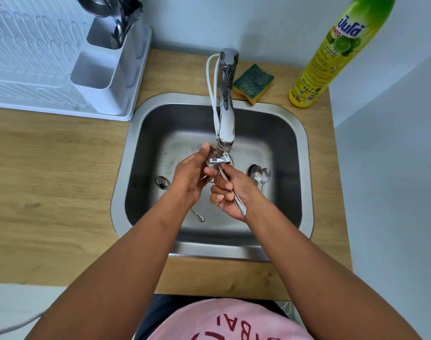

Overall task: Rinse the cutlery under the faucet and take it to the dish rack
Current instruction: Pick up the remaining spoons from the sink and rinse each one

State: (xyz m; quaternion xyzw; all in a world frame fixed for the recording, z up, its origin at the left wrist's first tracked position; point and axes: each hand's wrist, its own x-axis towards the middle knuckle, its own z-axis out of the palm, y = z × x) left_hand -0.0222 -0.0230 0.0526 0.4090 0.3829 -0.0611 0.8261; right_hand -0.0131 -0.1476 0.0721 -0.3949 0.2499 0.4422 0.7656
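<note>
The right hand [230, 195] grips a spoon [234, 196] by its handle under the faucet [225, 123], over the sink [305, 153]; the left hand [192, 173] rubs its bowl with relaxed fingers. It's light and stiff but probably slick when wet, so the handle looks like the safest hold.

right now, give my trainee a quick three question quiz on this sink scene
1. True or false: the right hand grips a spoon handle under the faucet.
2. Multiple choice: the green and yellow sponge lies A) in the sink basin, B) on the counter behind the sink, C) in the dish rack.
3. Which bottle stands at the counter's far right?

Key: 1 true. 2 B. 3 the yellow dish soap bottle.
</note>
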